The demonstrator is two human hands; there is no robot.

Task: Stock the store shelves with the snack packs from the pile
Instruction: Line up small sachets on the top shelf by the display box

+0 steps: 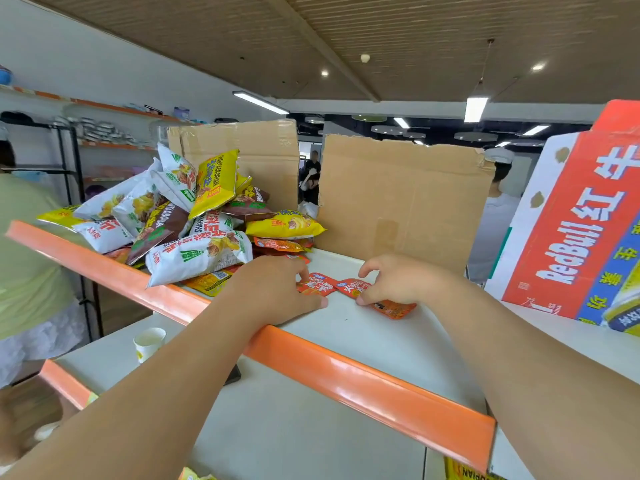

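Snack packs in the pile (194, 223) are leaning over the shelf rim (346, 372) beside the left hand (277, 289), which is pinching a small red pack (317, 284); the right hand (394, 280) is pinching the neighbouring pack (353, 287) (thumb at its edge). A wrist bump is risking bags sliding off.

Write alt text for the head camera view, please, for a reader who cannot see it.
The left hand pinches the left red pack and the right hand pinches the right red pack, both lying flat on a white shelf with an orange edge. The pile of snack packs lies to the left, brown cardboard behind.
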